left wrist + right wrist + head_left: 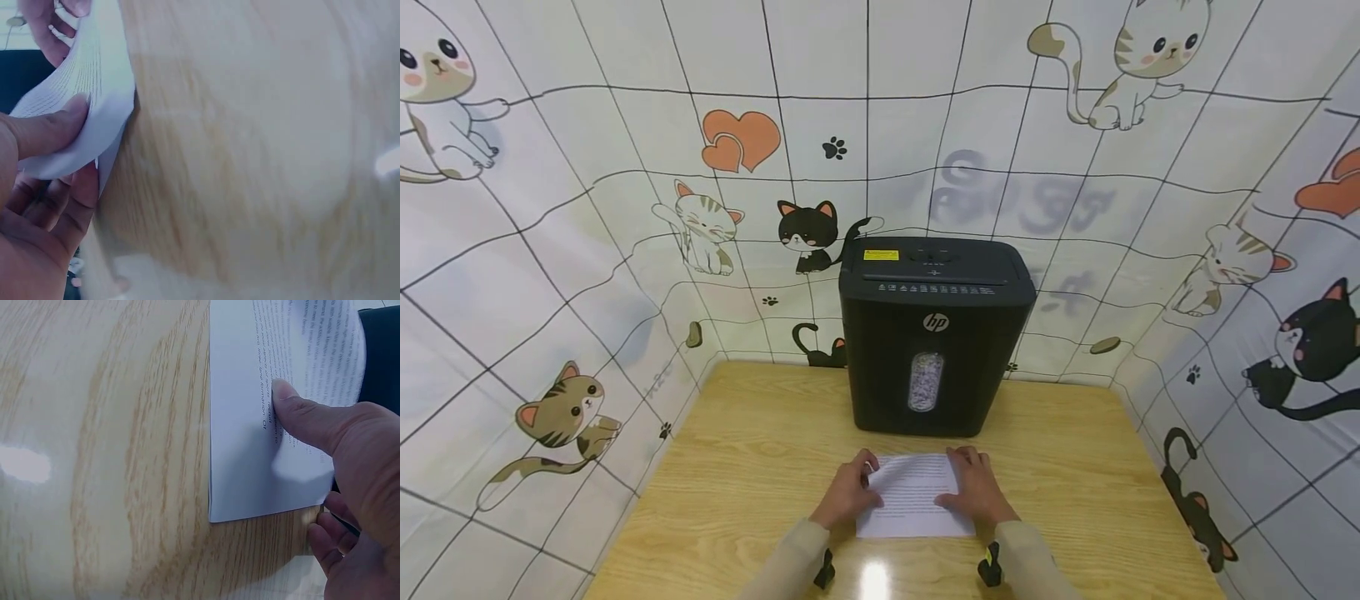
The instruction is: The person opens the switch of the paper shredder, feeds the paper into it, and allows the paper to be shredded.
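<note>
Printed paper [913, 496] lies in front of a black HP paper shredder [887, 358], its lines of text facing up. My left hand [847, 493] grips the paper's left side, thumb on top and fingers underneath. In the left wrist view the paper [112, 115] bows upward between thumb and fingers, and a second layer shows below its edge. On the right side, my right hand [979, 490] holds the paper with its thumb [306, 415] pressed on the text. Its other fingers curl beside and below the edge in the right wrist view.
The shredder's window [926, 382] shows shredded paper, and a yellow label [881, 255] sits on its top. All stands on a wood-grain table [737, 467]. White sheeting [820, 50] printed with cats encloses the back and sides. Dark bands are at both wrists.
</note>
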Demonstrator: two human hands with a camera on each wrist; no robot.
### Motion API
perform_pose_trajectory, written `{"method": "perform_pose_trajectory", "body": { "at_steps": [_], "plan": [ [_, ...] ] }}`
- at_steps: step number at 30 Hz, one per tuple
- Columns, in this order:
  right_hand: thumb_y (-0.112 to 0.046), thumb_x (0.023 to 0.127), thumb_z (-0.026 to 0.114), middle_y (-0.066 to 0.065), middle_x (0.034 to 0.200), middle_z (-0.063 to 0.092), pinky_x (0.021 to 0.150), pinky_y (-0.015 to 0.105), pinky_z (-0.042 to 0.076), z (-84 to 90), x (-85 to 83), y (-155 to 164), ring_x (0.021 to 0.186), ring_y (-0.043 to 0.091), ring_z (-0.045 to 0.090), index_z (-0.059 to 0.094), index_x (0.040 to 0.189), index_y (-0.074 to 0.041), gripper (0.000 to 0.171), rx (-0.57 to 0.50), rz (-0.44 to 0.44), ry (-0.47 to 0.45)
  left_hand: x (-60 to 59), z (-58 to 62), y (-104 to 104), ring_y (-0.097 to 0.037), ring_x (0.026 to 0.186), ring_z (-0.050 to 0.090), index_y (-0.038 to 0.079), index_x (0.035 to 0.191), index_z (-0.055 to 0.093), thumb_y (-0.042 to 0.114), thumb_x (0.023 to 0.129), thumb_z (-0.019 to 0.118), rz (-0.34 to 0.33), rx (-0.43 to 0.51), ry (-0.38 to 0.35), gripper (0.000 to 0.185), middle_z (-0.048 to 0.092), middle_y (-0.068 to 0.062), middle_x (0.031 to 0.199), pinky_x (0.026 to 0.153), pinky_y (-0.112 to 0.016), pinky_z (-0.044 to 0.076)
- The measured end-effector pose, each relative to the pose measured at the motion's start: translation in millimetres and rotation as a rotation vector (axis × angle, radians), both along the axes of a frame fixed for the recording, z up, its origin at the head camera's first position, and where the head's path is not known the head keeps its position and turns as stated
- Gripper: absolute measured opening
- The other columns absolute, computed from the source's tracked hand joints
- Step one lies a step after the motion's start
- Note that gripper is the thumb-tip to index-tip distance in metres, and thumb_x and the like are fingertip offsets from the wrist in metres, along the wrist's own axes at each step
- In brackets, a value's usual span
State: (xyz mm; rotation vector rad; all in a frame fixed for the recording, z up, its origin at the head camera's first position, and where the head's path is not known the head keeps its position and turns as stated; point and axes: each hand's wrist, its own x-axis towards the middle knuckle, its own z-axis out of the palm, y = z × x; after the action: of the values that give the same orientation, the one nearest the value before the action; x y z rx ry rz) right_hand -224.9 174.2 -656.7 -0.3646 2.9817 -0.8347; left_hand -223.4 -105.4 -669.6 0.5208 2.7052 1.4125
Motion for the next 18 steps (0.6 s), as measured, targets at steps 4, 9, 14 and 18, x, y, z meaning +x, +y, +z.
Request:
{"method": "perform_pose_trajectory", "body": {
  "at_steps": [4,9,14,18],
  "plan": [
    [-0.033,0.069,0.095,0.023,0.143,0.049,0.110,0.057,0.043,-1.5,-2.5,0.3,0.129,0.041,0.044,0.045,0.150,0.002,0.101,-0.027,-0.029,-0.014,-1.1,-3.8,-1.0,-0.002,0.057,0.031,0.016,0.116,0.060,-0.006,0.064,0.087,0.043,0.068,-0.019,0.063,0.032,0.010,0.065,0.056,-0.019,0.031],
    [-0.031,0.064,0.099,0.027,0.147,0.048,0.114,0.059,0.039,-4.3,-5.5,2.8,0.135,0.044,0.043,0.041,0.150,0.002,0.109,-0.082,-0.083,-0.031,0.7,-5.2,-1.9,-0.001,0.061,0.037,0.016,0.115,0.068,-0.001,0.063,0.089,0.072,0.101,-0.015,0.059,0.044,0.009,0.067,0.059,-0.018,0.035],
    [-0.023,0.066,0.097,0.026,0.134,0.058,0.107,0.058,0.045,-5.1,-6.4,5.0,0.121,0.040,0.056,0.040,0.149,-0.001,0.103,-0.131,-0.170,-0.061,4.0,-5.9,-3.5,-0.004,0.074,0.056,0.010,0.105,0.072,0.002,0.068,0.088,0.067,0.133,-0.043,0.041,0.073,-0.001,0.087,0.067,-0.021,0.048],
    [-0.019,0.075,0.092,0.015,0.107,0.066,0.084,0.047,0.053,-1.0,-6.5,8.0,0.093,0.026,0.062,0.047,0.142,-0.003,0.083,-0.138,-0.223,-0.083,4.9,-4.0,-5.5,-0.007,0.076,0.059,0.007,0.103,0.074,0.003,0.070,0.088,0.073,0.143,-0.048,0.036,0.075,-0.004,0.091,0.067,-0.023,0.050]
  ]
}}
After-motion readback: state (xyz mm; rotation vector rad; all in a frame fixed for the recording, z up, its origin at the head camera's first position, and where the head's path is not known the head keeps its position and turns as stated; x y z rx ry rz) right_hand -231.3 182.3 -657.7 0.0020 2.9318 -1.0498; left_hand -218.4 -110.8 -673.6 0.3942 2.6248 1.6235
